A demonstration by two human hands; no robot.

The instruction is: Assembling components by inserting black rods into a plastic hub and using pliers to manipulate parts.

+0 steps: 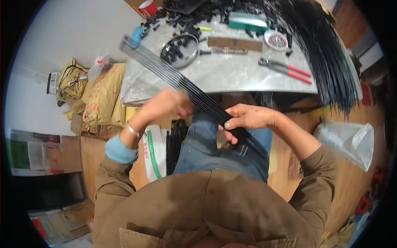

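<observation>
My right hand is closed around a flat bundle of thin black rods, thumb on top and fingertips showing underneath. The bundle slants from above my lap up to the far left, its far end over the table's left part. My left hand is beside the bundle's middle, to its left. Motion smears its fingers, so I cannot see whether they grip anything. A bracelet and a light blue cuff show on the left wrist.
On the metal-topped table are a round dish of black parts, red-handled pliers, a small white bowl and a green box. Long black rods hang over its right edge. Yellow sacks stand left.
</observation>
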